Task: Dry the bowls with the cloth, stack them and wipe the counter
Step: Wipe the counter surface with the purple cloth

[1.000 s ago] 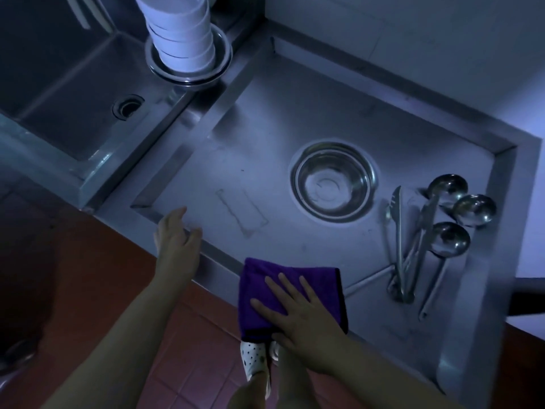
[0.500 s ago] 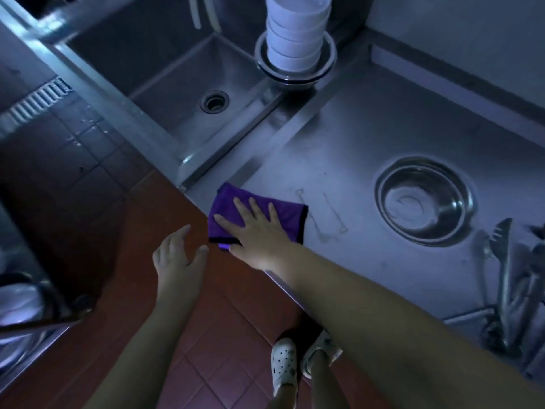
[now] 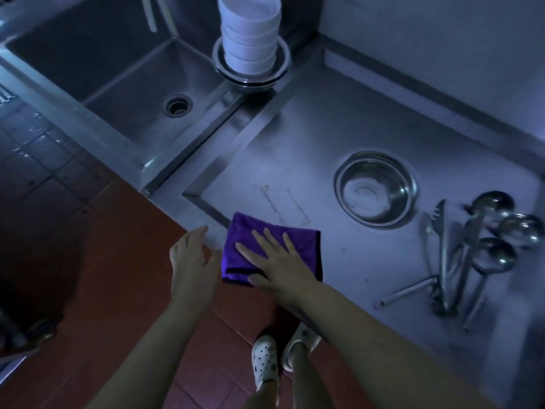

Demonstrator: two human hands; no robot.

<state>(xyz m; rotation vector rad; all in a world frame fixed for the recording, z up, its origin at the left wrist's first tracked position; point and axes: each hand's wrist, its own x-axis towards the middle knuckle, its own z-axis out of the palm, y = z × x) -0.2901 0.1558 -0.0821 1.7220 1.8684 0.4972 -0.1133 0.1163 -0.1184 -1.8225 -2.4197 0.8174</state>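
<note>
Steel surface (image 3: 368, 119) carries the folded purple cloth (image 3: 298, 243) at its near edge, flat beneath the right hand's (image 3: 278, 265) spread fingers; left hand (image 3: 191, 258), open, seemingly hovers just beside it.

Dim, bluish light fills the room. A deep steel sink (image 3: 124, 81) sits at upper left; below it lie what look like reddish floor tiles (image 3: 97, 290), and to its right rises a pale wall (image 3: 442, 39).

My right hand (image 3: 278, 265) hides part of the cloth (image 3: 244, 231); the top edge crops the bowl stack (image 3: 250, 33).
</note>
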